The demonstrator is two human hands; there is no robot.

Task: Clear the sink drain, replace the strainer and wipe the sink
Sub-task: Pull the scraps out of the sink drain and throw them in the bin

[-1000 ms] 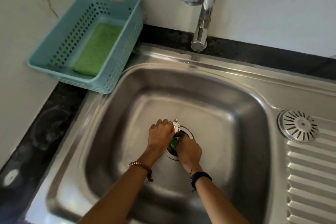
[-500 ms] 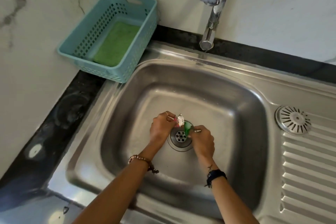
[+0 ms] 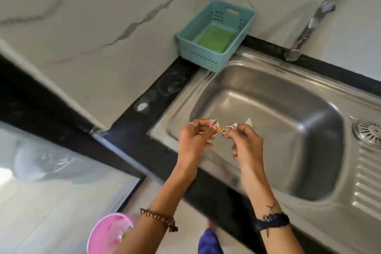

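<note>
The scraps are out of the drain: a second ago both your hands were down at the drain opening in the sink bottom, and now they are lifted clear, above the front-left rim of the sink (image 3: 268,80), while your view has swung left toward the pink bin (image 3: 107,233) at the bottom of the frame. That reads as the clearing step nearly done, with the carry to the bin next; the drain itself is hidden behind your hands, so you cannot confirm it is empty.

Your left hand (image 3: 193,142) pinches a crumpled foil scrap (image 3: 213,122) between thumb and forefinger, with a pink and yellow bit just under it; the other fingers are curled loosely. Your right hand (image 3: 246,144) pinches a second foil wad (image 3: 232,126) the same way, and a pale sliver shows just beyond it. Both hands are pressed tight on light, springy litter, so hold that pinch until you are over the bin.

The strainer (image 3: 369,133) lies on the draining board at the right edge of the frame, well apart from the basin, not yet replaced. The green scouring pad (image 3: 216,40) lies in the teal basket (image 3: 198,55) on the black table (image 3: 154,97), upper centre, beside the tap (image 3: 309,24), untouched.
</note>
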